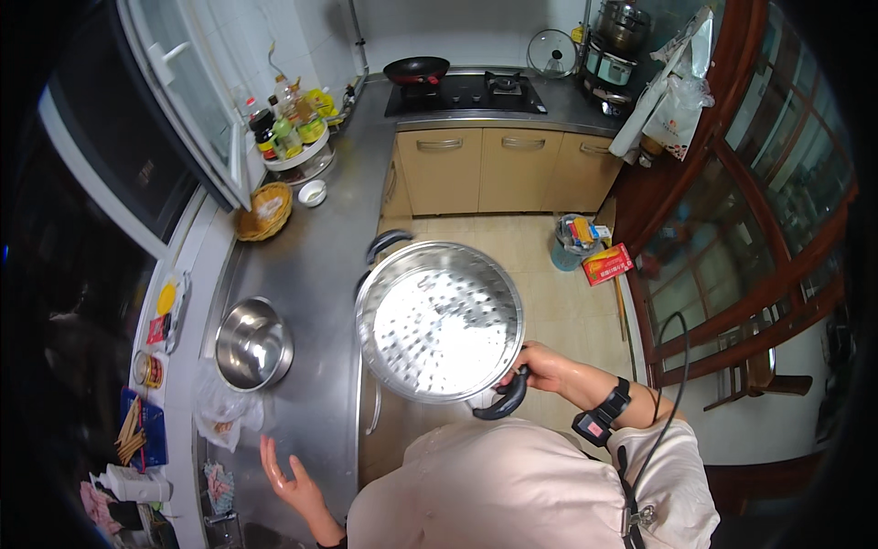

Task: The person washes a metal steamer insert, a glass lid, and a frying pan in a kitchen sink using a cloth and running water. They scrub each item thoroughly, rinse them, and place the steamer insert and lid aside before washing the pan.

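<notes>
A stainless steel steamer pot [439, 322] with a perforated bottom is held up in front of my body, its open top towards me. My right hand [542, 367] grips it at the right side, by a black loop handle [507, 398]. On the far left side another black handle [387, 243] sticks out, with a second dark handle part just below it. Whether another vessel is stacked underneath, I cannot tell. My left hand [296, 484] is raised over the steel counter [315, 405], fingers apart and holding nothing. It looks wet.
Left of the pot, a steel bowl [254, 344] stands by a plastic bag [230, 412]. Farther back are a wicker basket [266, 211], a small white bowl [312, 193] and a bottle rack [298, 154]. A wok [416, 70] sits on the gas hob [466, 96]. A bin [567, 252] stands on the floor.
</notes>
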Tool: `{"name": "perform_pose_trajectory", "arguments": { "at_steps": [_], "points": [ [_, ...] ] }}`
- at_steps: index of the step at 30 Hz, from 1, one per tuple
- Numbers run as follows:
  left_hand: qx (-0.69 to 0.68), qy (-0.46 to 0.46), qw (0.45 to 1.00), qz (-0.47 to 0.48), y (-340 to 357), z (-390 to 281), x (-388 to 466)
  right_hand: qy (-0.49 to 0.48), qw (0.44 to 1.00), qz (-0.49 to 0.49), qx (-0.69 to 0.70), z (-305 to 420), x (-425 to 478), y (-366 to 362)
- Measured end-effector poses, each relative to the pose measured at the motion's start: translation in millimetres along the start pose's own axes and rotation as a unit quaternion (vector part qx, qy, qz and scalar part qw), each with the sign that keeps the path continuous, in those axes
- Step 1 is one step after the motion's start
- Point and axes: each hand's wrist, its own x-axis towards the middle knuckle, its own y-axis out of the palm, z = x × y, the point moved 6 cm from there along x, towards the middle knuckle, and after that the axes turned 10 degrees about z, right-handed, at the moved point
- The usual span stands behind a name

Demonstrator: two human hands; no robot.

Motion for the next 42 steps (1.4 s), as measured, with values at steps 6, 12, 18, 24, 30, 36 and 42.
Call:
{"name": "perform_pose_trajectory", "arguments": {
  "at_steps": [6,12,18,24,30,36,42],
  "points": [
    [0.002,0.044,0.997,0.06,141,-88,71,-0.1,0.986,-0.12,0.054,108,-30,-134],
    [-0.012,0.043,0.993,0.111,253,-126,147,-0.18,0.959,-0.165,0.143,192,-7,-253],
    [-0.068,-0.033,0.99,0.116,365,-96,258,-0.237,0.923,-0.178,0.244,284,65,-319],
    [-0.21,-0.025,0.959,0.188,539,-124,428,-0.271,0.902,-0.226,0.248,425,115,-328],
    [-0.268,0.022,0.926,0.265,688,-209,571,-0.254,0.895,-0.251,0.268,533,187,-373],
    [-0.354,-0.065,0.872,0.331,789,-234,633,-0.271,0.904,-0.203,0.26,663,270,-450],
    [-0.416,-0.256,0.829,0.273,843,-229,687,-0.275,0.9,-0.176,0.287,791,331,-503]
  ]
}}
